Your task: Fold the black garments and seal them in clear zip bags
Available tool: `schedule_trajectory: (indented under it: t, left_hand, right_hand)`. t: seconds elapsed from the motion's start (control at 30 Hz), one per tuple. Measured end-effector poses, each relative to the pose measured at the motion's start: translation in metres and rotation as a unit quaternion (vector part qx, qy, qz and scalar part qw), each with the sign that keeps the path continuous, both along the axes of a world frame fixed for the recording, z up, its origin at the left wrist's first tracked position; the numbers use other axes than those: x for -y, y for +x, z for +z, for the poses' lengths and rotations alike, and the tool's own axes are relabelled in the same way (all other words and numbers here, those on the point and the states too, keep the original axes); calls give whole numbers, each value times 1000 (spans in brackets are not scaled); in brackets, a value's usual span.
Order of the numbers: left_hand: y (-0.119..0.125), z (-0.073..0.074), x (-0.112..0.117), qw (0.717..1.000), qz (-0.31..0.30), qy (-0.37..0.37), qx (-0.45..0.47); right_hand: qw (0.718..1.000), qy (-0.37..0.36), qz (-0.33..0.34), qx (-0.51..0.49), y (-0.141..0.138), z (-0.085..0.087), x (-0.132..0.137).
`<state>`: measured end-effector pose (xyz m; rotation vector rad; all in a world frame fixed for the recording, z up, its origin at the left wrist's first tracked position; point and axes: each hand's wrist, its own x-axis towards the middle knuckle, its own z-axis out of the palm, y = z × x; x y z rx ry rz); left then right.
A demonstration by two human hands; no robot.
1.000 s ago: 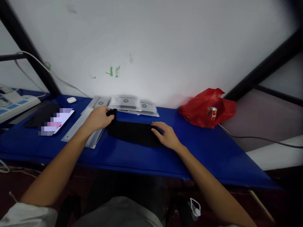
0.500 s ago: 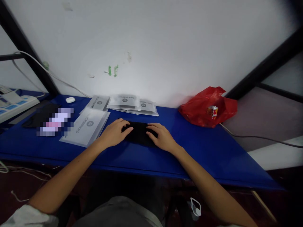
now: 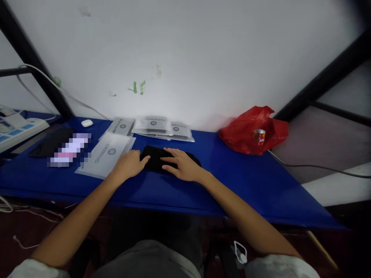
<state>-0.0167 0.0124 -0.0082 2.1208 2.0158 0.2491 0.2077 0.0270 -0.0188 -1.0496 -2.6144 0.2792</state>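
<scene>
A dark folded piece of black cloth (image 3: 155, 157) lies on the blue table in front of me; its exact kind I cannot make out. At its left end my left hand (image 3: 130, 164) is closed on the edge, thumb over the top and fingertips partly hidden. My right hand (image 3: 185, 165) rests flat across the cloth's right half, fingers stretched out and apart. Just left of the left hand lies a frosted plastic zip bag (image 3: 108, 154) with printed lettering, its right edge close to the wrist.
More frosted printed bags (image 3: 153, 125) are stacked by the wall. A red plastic bag (image 3: 246, 131) sits at back right. A lit phone (image 3: 71, 148), blurred out, a white earbud case (image 3: 87, 123) and a power strip (image 3: 24, 133) are on the left. Black frame bars slope at both sides.
My left hand has moved left to the cloth's end, and its fingers have curled. My right hand has slid left onto the cloth and flattened. The cloth now looks longer, its rounded right end showing.
</scene>
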Motion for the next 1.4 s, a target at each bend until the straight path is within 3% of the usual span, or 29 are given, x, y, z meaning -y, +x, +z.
schedule_trajectory:
  t: [0.33,0.6,0.87,1.03,1.2,1.4]
  left_hand:
    - [16,-5,-10,968,60,-58,236]
    - [15,-3,-11,969,54,-43,239]
    - [28,-2,-5,987,73,7,145]
    - [18,7,-7,989,80,55,111]
    - [5,22,-2,983,101,149,37]
    - [32,29,14,977,28,201,-66]
  right_hand:
    - [999,-30,6,-44,13,-6,-4]
    - [999,-14,6,-35,15,-8,0]
    - [998,-19,40,-52,7,-8,-3]
    - [997,-7,-41,-69,31,-6,-4]
    - [988,5,-132,-82,67,-21,-10]
    - [988,16,-139,-72,67,-36,-6]
